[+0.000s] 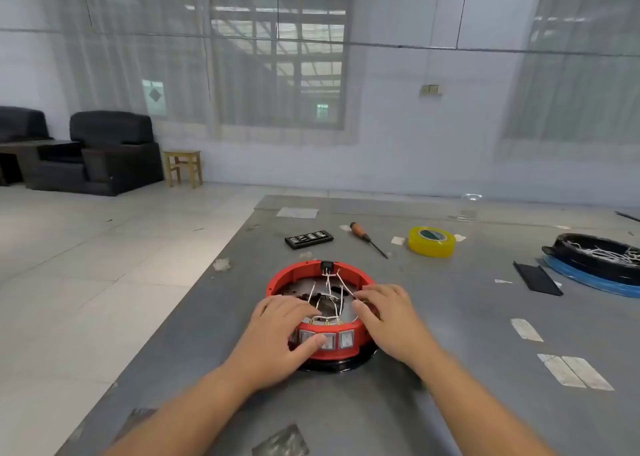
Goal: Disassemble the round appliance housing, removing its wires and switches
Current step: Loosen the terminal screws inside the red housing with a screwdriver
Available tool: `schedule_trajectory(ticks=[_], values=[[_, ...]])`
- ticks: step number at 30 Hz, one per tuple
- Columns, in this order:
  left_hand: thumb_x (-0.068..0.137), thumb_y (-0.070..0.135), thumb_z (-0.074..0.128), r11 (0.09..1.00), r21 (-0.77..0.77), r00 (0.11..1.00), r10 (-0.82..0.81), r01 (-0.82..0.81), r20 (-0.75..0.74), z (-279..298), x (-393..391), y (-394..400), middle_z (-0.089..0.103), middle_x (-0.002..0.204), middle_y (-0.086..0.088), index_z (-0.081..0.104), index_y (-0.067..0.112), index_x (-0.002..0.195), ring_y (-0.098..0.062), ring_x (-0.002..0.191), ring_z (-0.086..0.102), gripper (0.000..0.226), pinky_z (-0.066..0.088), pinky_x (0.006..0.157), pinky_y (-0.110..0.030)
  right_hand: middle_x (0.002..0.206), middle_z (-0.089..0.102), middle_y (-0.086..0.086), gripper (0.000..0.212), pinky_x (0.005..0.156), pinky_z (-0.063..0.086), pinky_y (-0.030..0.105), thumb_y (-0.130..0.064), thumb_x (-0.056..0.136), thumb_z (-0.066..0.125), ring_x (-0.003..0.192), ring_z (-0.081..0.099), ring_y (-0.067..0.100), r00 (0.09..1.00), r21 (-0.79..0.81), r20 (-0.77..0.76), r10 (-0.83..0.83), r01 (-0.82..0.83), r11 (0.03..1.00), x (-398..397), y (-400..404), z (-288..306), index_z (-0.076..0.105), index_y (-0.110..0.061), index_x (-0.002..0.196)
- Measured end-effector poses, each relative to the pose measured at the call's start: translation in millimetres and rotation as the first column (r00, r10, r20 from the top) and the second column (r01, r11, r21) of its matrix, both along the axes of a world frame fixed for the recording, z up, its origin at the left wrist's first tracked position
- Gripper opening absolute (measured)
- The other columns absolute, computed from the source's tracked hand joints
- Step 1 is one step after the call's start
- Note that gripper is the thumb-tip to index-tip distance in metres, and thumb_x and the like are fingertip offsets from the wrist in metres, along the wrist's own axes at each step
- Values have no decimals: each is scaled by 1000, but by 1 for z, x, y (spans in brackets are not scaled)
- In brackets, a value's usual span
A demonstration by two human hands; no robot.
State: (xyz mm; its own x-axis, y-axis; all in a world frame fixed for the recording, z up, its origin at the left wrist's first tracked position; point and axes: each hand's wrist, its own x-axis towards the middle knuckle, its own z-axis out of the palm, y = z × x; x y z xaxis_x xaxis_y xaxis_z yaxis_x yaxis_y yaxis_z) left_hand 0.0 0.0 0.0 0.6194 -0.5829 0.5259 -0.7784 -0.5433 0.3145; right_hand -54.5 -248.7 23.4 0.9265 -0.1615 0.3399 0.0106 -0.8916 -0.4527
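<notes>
The red housing [320,317] sits near-centre on the table [450,403]. Left hand [277,338] grips its near wall, thumb on the switches [327,340]. Right hand [388,320] fingers rest relaxed among the wires [329,294]. Current step: wire removal. Next: pinch one lead and pull.

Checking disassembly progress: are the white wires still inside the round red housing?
Still in. The white wires run across the open red housing to the terminals behind its front rocker switches.

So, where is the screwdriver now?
In the head view the screwdriver lies on the grey table, beyond the red housing, between the black bit case on its left and the yellow tape roll on its right.
</notes>
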Motion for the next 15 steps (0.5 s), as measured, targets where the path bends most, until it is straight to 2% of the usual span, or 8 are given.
schedule_trajectory(ticks=[3, 5, 8, 10, 12, 15], values=[[95, 64, 54, 998, -61, 997, 22, -18, 80, -10, 7, 0, 64, 121, 20, 69, 32, 123, -2, 124, 48, 44, 16, 118, -20, 147, 50, -16, 44, 113, 20, 19, -46, 108, 29, 139, 31, 3, 998, -105, 59, -30, 36, 994, 5, 9, -10, 59, -34, 139], [94, 65, 54, 996, -86, 994, 33, -25, 104, -13, 12, -2, 64, 120, 21, 69, 33, 122, -2, 123, 48, 45, 11, 117, -16, 153, 45, -16, 47, 114, 29, 24, -48, 108, 26, 141, 35, 4, 996, -111, 48, -78, 83, 990, 5, 16, -11, 54, -35, 143], [94, 69, 51, 996, -89, 993, 32, -22, 116, -19, 21, 0, 63, 120, 23, 68, 37, 123, -4, 124, 50, 47, 17, 119, -23, 151, 48, -14, 55, 106, 46, 33, -56, 104, 22, 135, 49, 11, 981, -223, 78, -179, 192, 956, 3, 18, -4, 52, -34, 144], [95, 70, 50, 995, -97, 993, 36, -25, 109, -22, 24, -1, 63, 119, 23, 68, 38, 122, -6, 125, 52, 46, 20, 121, -29, 137, 60, -8, 50, 99, 48, 34, -54, 104, 29, 123, 58, 16, 961, -317, 128, -246, 275, 908, -1, 13, -1, 58, -29, 135], [95, 69, 49, 993, -115, 993, 52, -40, 108, -24, 24, -4, 63, 117, 22, 68, 37, 120, -6, 125, 52, 45, 18, 124, -31, 125, 64, -5, 42, 93, 46, 36, -53, 103, 35, 114, 61, 20, 923, -387, 90, -375, 380, 841, -6, 6, -1, 61, -27, 125], [95, 69, 48, 988, -144, 994, 66, -53, 91, -22, 24, -4, 64, 117, 19, 70, 34, 120, -8, 128, 48, 48, 16, 125, -34, 127, 58, -2, 42, 90, 50, 38, -56, 102, 36, 113, 58, 24, 848, -431, -78, -525, 446, 784, -7, 1, -9, 59, -25, 117]])
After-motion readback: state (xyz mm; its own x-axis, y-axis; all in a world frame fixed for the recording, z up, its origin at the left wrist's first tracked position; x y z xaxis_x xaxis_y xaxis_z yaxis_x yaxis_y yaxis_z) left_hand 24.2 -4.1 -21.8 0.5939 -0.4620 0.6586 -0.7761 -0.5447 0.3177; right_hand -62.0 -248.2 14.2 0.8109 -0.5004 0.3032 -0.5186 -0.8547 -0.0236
